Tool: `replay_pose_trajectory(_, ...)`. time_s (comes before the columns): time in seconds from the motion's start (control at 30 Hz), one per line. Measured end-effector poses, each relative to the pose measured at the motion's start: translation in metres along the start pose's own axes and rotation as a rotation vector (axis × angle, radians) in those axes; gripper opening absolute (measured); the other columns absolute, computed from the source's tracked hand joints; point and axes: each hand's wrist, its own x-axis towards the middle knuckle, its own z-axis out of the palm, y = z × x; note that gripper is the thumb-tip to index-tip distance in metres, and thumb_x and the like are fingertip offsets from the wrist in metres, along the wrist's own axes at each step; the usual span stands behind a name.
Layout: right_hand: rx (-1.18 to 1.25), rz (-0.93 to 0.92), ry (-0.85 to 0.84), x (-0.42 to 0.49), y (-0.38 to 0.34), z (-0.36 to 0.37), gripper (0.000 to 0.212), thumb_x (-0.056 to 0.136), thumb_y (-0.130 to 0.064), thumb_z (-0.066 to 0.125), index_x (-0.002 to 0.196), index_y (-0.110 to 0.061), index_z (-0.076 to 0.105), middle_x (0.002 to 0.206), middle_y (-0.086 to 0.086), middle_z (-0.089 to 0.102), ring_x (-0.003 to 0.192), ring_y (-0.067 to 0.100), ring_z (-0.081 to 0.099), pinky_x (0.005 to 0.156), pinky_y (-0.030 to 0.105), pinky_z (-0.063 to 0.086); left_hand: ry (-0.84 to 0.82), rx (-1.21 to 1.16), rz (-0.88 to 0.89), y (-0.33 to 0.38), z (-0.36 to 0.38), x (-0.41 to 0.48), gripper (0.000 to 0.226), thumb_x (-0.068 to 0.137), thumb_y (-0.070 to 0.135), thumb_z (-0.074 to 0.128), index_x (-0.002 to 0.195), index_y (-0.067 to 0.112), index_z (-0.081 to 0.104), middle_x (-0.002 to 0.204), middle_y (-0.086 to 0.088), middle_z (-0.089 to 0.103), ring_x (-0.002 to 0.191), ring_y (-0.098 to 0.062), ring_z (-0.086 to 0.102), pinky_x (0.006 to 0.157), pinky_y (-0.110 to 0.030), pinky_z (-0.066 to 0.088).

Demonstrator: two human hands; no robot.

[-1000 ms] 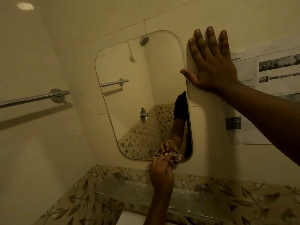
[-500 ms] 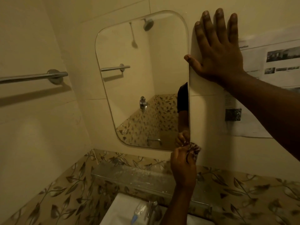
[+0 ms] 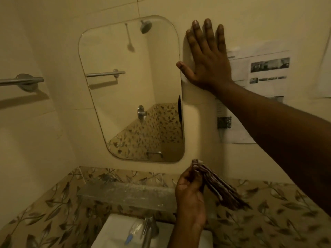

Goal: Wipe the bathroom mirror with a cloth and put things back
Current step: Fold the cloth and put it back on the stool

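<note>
A rounded rectangular mirror (image 3: 132, 90) hangs on the cream tiled wall and reflects a shower head and a towel bar. My right hand (image 3: 207, 58) lies flat on the wall just right of the mirror's upper edge, fingers spread. My left hand (image 3: 189, 194) is below the mirror's lower right corner, off the glass, and grips a dark striped cloth (image 3: 218, 187) that hangs down to the right.
A glass shelf (image 3: 125, 192) juts from the leaf-patterned tiles under the mirror. Below it sits a white basin (image 3: 111, 231) with a metal tap (image 3: 148, 230) and a small tube. A towel bar (image 3: 21, 81) sticks out at left. Printed paper (image 3: 259, 72) hangs at right.
My left hand slid the cloth right along the mirror's bottom edge, then came off the glass to below its lower right corner. The view tilted down, showing the basin.
</note>
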Motion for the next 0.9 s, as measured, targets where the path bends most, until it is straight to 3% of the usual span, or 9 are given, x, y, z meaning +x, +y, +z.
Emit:
replay_pose_trajectory(0.13,0.181,-0.014,0.065,-0.013,0.0,-0.012,0.075,0.113,-0.051,0.048,0.167,0.0,0.038,0.173,0.029,0.035,0.161,0.05,0.033,0.129,0.072,0.015,0.0,-0.185,-0.375,0.014,-0.006,-0.042,0.031,0.091,0.023,0.065,0.114,0.005,0.077,0.11,-0.022,0.075,0.094,-0.036,0.072,0.098,-0.052,0.051)
replay_pose_trajectory(0.23,0.312,-0.045,0.174,-0.049,-0.004,-0.038,0.063,0.11,-0.033,0.058,0.162,-0.001,0.04,0.164,0.036,0.044,0.153,0.057,0.042,0.121,0.083,0.017,-0.01,-0.308,-0.515,0.011,-0.014,-0.064,0.041,0.095,0.032,0.06,0.098,-0.003,0.082,0.099,-0.024,0.078,0.081,-0.038,0.078,0.085,-0.052,0.06)
replay_pose_trajectory(0.3,0.447,-0.047,0.207,-0.091,-0.018,-0.074,0.059,0.11,-0.028,0.059,0.158,-0.003,0.037,0.161,0.035,0.048,0.152,0.05,0.045,0.123,0.079,0.022,-0.033,-0.321,-0.539,0.003,-0.016,-0.079,0.041,0.085,0.029,0.061,0.092,-0.005,0.083,0.096,-0.026,0.078,0.074,-0.04,0.079,0.072,-0.054,0.064)
replay_pose_trajectory(0.4,0.693,0.044,0.052,-0.172,-0.044,-0.147,0.049,0.112,-0.03,0.054,0.152,-0.002,0.051,0.152,0.023,0.062,0.143,0.035,0.057,0.118,0.058,0.045,-0.047,-0.181,-0.598,-0.016,-0.015,-0.097,0.04,0.089,0.03,0.06,0.089,-0.003,0.082,0.094,-0.024,0.077,0.076,-0.037,0.076,0.084,-0.049,0.057)
replay_pose_trajectory(0.53,0.792,0.458,-0.356,-0.289,-0.055,-0.244,0.036,0.109,-0.035,0.057,0.133,-0.014,0.074,0.137,-0.001,0.073,0.13,0.014,0.065,0.107,0.033,0.05,-0.096,-0.252,-0.735,-0.041,-0.02,-0.119,0.047,0.105,0.045,0.051,0.12,0.007,0.073,0.122,-0.019,0.068,0.11,-0.036,0.065,0.113,-0.048,0.042)
replay_pose_trajectory(0.63,0.967,1.016,-0.497,-0.363,-0.052,-0.288,0.017,0.109,-0.02,0.066,0.119,-0.03,0.075,0.114,-0.026,0.078,0.113,-0.004,0.071,0.092,0.014,0.055,-0.064,-0.213,-0.715,-0.06,-0.037,-0.138,0.075,0.102,0.065,0.04,0.137,0.004,0.067,0.136,-0.026,0.067,0.121,-0.042,0.067,0.12,-0.054,0.036)
replay_pose_trajectory(0.7,1.084,1.389,-0.516,-0.403,-0.051,-0.309,0.022,0.106,-0.011,0.066,0.12,-0.024,0.076,0.113,-0.018,0.08,0.112,0.003,0.073,0.087,0.016,0.058,-0.07,-0.137,-0.722,-0.069,-0.046,-0.153,0.091,0.094,0.077,0.042,0.14,0.002,0.065,0.144,-0.028,0.062,0.127,-0.045,0.066,0.117,-0.056,0.039)
replay_pose_trajectory(0.77,1.098,1.632,-0.551,-0.433,-0.052,-0.327,0.023,0.105,-0.008,0.066,0.125,-0.016,0.074,0.122,-0.002,0.079,0.118,0.016,0.074,0.093,0.028,0.06,-0.096,-0.035,-0.755,-0.079,-0.05,-0.17,0.086,0.088,0.073,0.055,0.134,0.003,0.071,0.145,-0.025,0.062,0.13,-0.042,0.064,0.116,-0.054,0.042)
replay_pose_trajectory(0.9,1.175,1.802,-0.65,-0.469,-0.062,-0.348,0.031,0.105,-0.013,0.067,0.136,-0.014,0.067,0.126,0.007,0.078,0.11,0.02,0.078,0.082,0.026,0.065,-0.162,0.143,-0.873,-0.103,-0.057,-0.193,0.061,0.095,0.05,0.058,0.132,0.004,0.073,0.139,-0.019,0.067,0.12,-0.033,0.072,0.111,-0.048,0.049)
